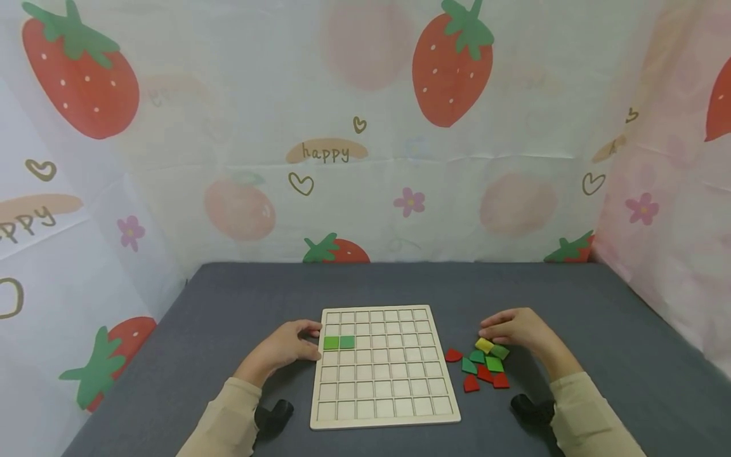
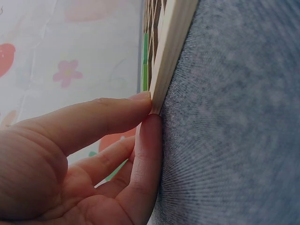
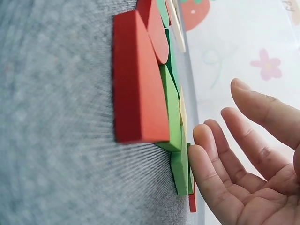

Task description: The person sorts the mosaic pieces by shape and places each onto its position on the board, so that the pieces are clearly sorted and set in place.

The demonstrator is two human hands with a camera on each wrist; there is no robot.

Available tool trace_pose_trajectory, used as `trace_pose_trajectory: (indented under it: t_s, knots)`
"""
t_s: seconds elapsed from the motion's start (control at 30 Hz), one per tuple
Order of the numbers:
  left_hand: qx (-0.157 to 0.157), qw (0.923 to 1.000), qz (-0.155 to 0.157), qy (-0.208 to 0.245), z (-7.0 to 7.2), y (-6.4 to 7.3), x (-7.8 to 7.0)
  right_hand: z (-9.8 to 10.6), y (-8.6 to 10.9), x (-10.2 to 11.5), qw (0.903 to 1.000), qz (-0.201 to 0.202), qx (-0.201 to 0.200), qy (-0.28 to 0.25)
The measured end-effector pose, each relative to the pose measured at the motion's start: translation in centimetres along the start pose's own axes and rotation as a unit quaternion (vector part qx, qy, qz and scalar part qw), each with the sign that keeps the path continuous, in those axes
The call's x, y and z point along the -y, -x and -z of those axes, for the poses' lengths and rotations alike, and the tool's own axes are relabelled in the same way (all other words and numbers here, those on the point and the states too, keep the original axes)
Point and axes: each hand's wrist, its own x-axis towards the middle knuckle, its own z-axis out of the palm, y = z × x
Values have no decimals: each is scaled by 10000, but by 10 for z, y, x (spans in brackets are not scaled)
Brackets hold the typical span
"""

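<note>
My left hand [image 1: 285,346] is at the left edge of a light wooden grid board [image 1: 375,421]. In the left wrist view, fingertips [image 2: 149,129] touch the board's pale edge [image 2: 173,47]. A light green tile [image 1: 331,343] and a darker green tile [image 1: 347,342] sit side by side in the grid. Right of the board lies a loose group of small pieces. My right hand [image 1: 516,329] is over its far side, fingertips beside a yellow piece [image 1: 484,345] and a green piece [image 1: 499,352]. Its fingers [image 3: 206,173] are spread with nothing between them; contact is unclear.
Red pieces [image 1: 471,383] lie at the group's near side, and another red piece [image 1: 454,355] lies close to the board's right edge. Dark grey cloth [image 1: 257,289] covers the table. A strawberry-print curtain [image 1: 365,222] stands behind and at both sides.
</note>
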Motion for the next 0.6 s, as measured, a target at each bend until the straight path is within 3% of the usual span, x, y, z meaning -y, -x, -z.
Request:
trace_pose_trajectory:
  t_s: [0.6]
  knots:
    - [11,10000,-32,-24,0,0,2,1,-1,-7,9994,94,-142,293]
